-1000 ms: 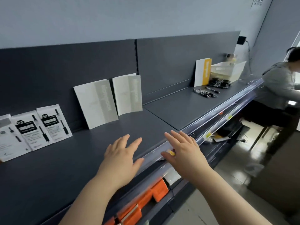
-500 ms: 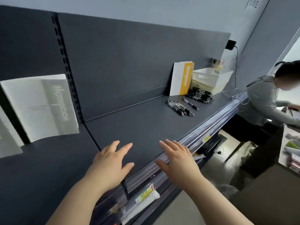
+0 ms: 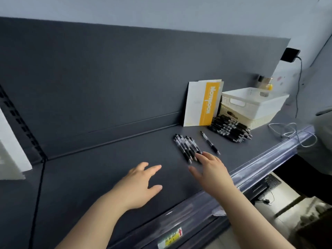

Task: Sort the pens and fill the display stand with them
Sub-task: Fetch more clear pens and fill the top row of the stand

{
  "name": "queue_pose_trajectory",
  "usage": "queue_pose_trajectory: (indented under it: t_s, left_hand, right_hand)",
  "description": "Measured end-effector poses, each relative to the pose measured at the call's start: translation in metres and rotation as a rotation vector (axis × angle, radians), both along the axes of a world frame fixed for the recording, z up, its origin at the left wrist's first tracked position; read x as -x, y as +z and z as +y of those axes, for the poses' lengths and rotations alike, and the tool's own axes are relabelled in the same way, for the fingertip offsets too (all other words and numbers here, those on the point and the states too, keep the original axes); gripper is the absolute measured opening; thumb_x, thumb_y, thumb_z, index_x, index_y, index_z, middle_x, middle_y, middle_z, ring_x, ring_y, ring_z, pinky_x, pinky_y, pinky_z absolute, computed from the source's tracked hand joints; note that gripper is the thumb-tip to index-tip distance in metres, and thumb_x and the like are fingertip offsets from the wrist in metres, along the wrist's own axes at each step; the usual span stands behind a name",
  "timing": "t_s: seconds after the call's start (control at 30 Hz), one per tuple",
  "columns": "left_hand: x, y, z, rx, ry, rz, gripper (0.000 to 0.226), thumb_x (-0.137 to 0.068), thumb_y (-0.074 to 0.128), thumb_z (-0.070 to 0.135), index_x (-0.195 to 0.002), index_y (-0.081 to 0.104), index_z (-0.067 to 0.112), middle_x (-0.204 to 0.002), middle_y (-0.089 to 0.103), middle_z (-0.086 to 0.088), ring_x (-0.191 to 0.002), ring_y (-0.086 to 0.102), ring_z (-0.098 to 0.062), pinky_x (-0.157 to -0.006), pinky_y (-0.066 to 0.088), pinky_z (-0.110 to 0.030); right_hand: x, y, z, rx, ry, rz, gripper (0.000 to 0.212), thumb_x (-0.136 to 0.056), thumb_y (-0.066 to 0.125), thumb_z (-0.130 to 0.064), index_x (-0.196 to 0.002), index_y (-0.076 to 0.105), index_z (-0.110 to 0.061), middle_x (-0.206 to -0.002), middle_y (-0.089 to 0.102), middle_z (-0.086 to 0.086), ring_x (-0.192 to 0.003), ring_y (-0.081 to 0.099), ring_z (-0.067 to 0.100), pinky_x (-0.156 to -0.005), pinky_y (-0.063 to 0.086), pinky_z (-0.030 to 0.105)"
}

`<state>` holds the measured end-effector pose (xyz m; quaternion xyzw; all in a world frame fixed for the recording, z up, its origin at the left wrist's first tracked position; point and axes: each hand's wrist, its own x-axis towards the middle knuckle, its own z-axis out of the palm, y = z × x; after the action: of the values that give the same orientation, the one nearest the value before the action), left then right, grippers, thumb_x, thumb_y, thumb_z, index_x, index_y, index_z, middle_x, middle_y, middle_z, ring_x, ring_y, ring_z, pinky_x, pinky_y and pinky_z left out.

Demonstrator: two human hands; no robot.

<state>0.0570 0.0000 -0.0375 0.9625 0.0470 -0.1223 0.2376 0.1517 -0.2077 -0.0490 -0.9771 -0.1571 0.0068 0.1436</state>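
Observation:
A small row of black-and-clear pens (image 3: 186, 146) lies on the dark shelf (image 3: 107, 169). One single pen (image 3: 209, 142) lies just right of it. Farther back, a larger pile of black pens (image 3: 230, 129) sits against the white baskets. My right hand (image 3: 212, 169) hovers with fingers spread, its fingertips at the near end of the small row. My left hand (image 3: 140, 186) is held flat and open above bare shelf, left of the pens. Neither hand holds anything.
A white-and-yellow booklet (image 3: 203, 103) leans on the back panel. Two stacked white baskets (image 3: 251, 106) stand at the far right, with a white cable (image 3: 291, 132) beside them. A clear price rail (image 3: 260, 164) runs along the shelf front. A white card (image 3: 10, 141) stands at the left.
The view has shifted right along the shelf, bringing the pens close. My right hand has reached forward to the near end of the small row; my left hand followed, still open.

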Motion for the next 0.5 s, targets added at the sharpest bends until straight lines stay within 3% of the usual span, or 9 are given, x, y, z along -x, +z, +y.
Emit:
queue_pose_trajectory:
  t_s: [0.23,0.37,0.5]
  left_hand:
    - [-0.086,-0.001,-0.074,0.249,0.250,-0.007,0.063,-0.095,0.045,0.045,-0.149,0.017,0.030,-0.156,0.008,0.012,-0.139,0.026,-0.012,-0.110,0.027,-0.028]
    - [-0.135,-0.012,-0.101,0.520,0.536,-0.032,0.060,-0.095,0.049,0.035,-0.148,0.023,0.025,-0.153,0.025,0.001,-0.137,0.031,-0.016,-0.108,0.031,-0.031]
    - [-0.164,-0.020,-0.120,0.737,0.810,-0.068,0.060,-0.092,0.051,0.027,-0.147,0.028,0.022,-0.147,0.037,0.000,-0.131,0.040,-0.018,-0.106,0.032,-0.032]
  right_hand:
    - [-0.112,-0.005,-0.047,-0.024,0.025,0.140,0.058,-0.094,0.043,-0.047,-0.144,0.031,-0.020,-0.150,0.027,0.013,-0.138,0.022,0.032,-0.110,0.025,0.038]
    - [-0.152,-0.013,-0.048,-0.043,0.108,0.264,0.061,-0.092,0.044,-0.050,-0.142,0.032,-0.017,-0.142,0.039,0.012,-0.134,0.028,0.032,-0.108,0.025,0.038]
    - [-0.154,-0.015,-0.034,-0.151,0.237,0.335,0.058,-0.092,0.052,-0.038,-0.143,0.033,-0.020,-0.141,0.038,0.008,-0.132,0.030,0.030,-0.106,0.028,0.034]
